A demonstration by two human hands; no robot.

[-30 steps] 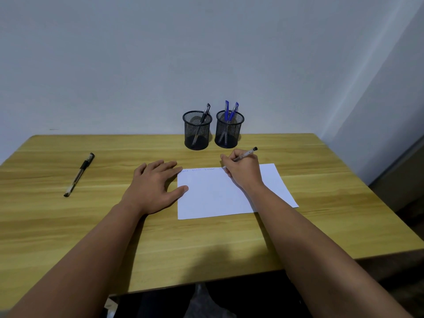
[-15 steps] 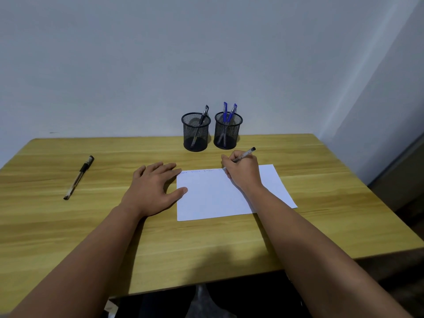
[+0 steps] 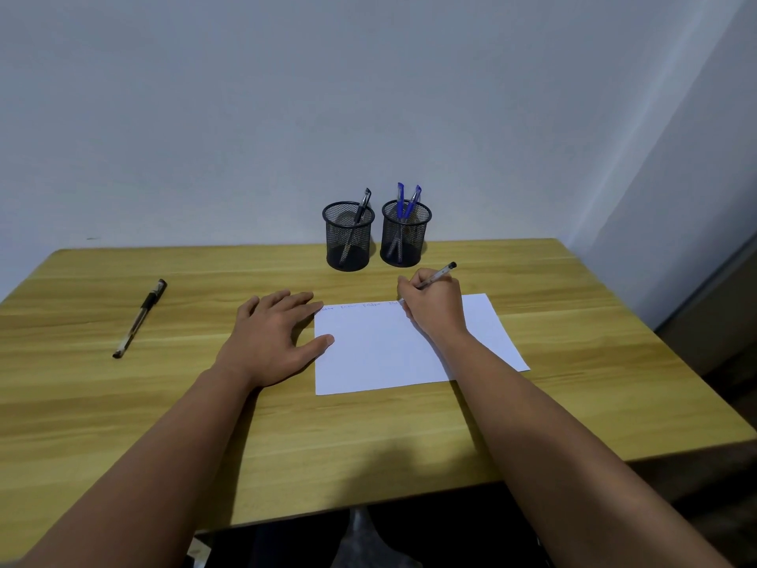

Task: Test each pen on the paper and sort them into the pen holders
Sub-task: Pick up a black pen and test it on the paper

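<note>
Gripping pen [image 3: 435,277] over paper [image 3: 381,354], right hand [image 3: 436,307] fingers clamped; left hand [image 3: 272,340] flat, fingers splayed.

Five pens show in all: one black-capped pen [image 3: 140,318] lying alone at the left of the frame, one clear-barrelled pen [image 3: 435,276] at centre right, one dark pen [image 3: 357,218] standing in the left mesh pen holder [image 3: 348,239], and two blue pens [image 3: 400,200] [image 3: 414,198] standing in the right mesh pen holder [image 3: 405,237]. That makes two black mesh holders, side by side at the upper centre, and one sheet of white paper [image 3: 385,350] at the centre. Two hands are in frame, the left hand [image 3: 272,338] and the right hand [image 3: 436,305], over one wooden table [image 3: 123,403].
</note>
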